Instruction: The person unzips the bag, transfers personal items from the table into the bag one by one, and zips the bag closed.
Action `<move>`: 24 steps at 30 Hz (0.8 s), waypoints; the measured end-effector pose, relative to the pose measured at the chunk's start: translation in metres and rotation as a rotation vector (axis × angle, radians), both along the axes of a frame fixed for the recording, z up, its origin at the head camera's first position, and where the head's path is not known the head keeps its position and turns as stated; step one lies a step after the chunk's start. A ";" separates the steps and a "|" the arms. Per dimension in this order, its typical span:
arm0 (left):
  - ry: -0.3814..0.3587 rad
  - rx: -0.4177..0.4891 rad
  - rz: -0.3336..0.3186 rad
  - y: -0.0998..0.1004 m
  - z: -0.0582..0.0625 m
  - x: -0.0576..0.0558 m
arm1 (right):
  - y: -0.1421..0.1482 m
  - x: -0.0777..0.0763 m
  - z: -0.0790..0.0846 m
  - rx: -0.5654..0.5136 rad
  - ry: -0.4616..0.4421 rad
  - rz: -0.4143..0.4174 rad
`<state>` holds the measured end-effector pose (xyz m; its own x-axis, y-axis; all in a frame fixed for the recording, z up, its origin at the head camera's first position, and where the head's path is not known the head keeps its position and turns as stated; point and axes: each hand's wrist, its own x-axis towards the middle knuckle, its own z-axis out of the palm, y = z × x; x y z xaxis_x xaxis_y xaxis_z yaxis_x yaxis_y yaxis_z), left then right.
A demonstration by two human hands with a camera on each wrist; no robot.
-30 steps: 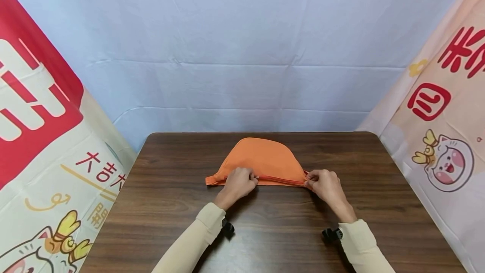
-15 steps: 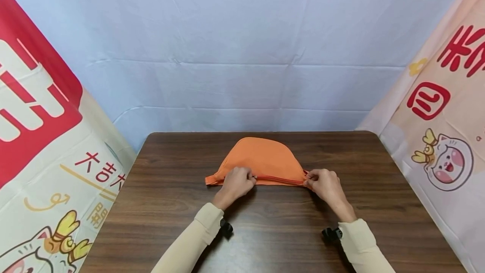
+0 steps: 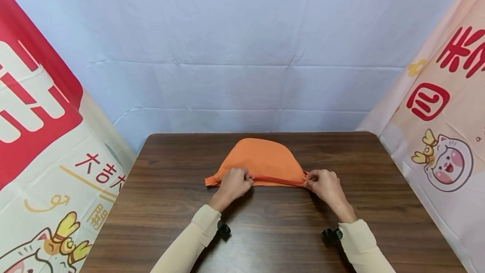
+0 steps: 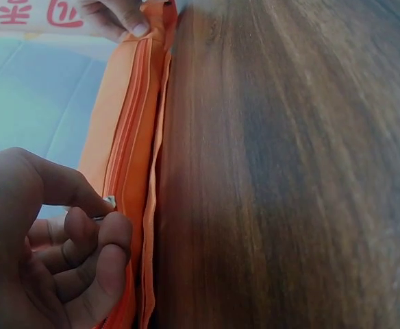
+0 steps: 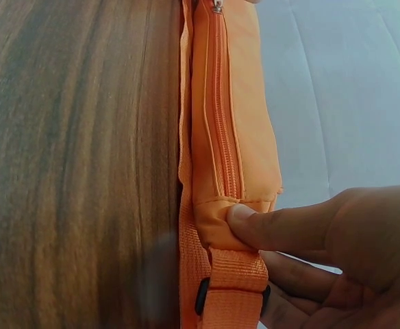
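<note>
An orange waist bag [image 3: 265,157] lies on the table with its zipper edge toward me. My left hand [image 3: 235,182] pinches the small metal zipper pull [image 4: 109,201] between thumb and forefinger, left of the bag's middle. Right of the pull, the zipper teeth [image 5: 225,123] look joined; most of the stretch to the left is hidden behind the hand. At the right end of the bag, my right hand [image 3: 324,184] grips the corner, thumb on top, beside the strap webbing [image 5: 238,271] and a black buckle [image 5: 201,296].
The dark wooden table [image 3: 170,222] spreads out around the bag. A pale cloth backdrop [image 3: 235,54] hangs behind its far edge. Printed banners stand at the left [image 3: 45,138] and right [image 3: 439,138] sides.
My left hand has slid a little to the left along the zipper with the pull, and more of the zipper shows to its right. My right hand has stayed at the bag's end.
</note>
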<state>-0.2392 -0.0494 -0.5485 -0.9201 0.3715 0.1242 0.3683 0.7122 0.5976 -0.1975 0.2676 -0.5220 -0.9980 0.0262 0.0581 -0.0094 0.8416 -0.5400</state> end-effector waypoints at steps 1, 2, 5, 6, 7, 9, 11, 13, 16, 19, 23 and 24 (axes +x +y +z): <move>-0.002 0.001 -0.002 -0.001 0.000 0.000 | 0.000 0.000 0.000 -0.002 -0.003 -0.002; -0.004 0.003 -0.002 -0.001 0.000 0.001 | 0.000 0.000 0.000 -0.003 -0.005 -0.002; -0.014 0.013 -0.003 -0.003 -0.001 0.001 | -0.001 0.000 0.001 -0.003 -0.011 -0.006; -0.016 0.015 -0.002 -0.004 -0.001 0.001 | -0.001 0.000 0.001 -0.005 -0.014 -0.005; -0.017 0.013 0.001 -0.004 -0.001 0.002 | -0.001 0.000 0.002 -0.006 -0.018 -0.006; -0.014 0.011 0.007 -0.006 -0.002 0.001 | -0.001 0.000 0.002 -0.007 -0.022 -0.009; -0.004 0.004 0.013 -0.009 -0.002 0.001 | -0.002 0.001 0.003 -0.015 -0.032 -0.011; 0.003 0.006 0.017 -0.011 -0.003 0.001 | -0.002 0.000 0.003 -0.019 -0.040 -0.016; 0.009 0.013 0.024 -0.015 -0.002 0.002 | -0.002 0.001 0.003 -0.018 -0.039 -0.016; -0.004 0.027 0.033 -0.018 -0.002 0.003 | -0.002 0.001 0.003 -0.013 -0.036 -0.014; -0.018 0.028 0.046 -0.024 -0.002 0.004 | -0.002 0.001 0.003 -0.020 -0.040 -0.012; -0.022 0.028 0.050 -0.025 -0.003 0.004 | -0.002 0.001 0.003 -0.021 -0.041 -0.010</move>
<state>-0.2350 -0.0748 -0.5514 -0.9400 0.3218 0.1137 0.3195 0.7125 0.6247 -0.1968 0.2656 -0.5188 -0.9992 0.0371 0.0169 0.0214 0.8300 -0.5574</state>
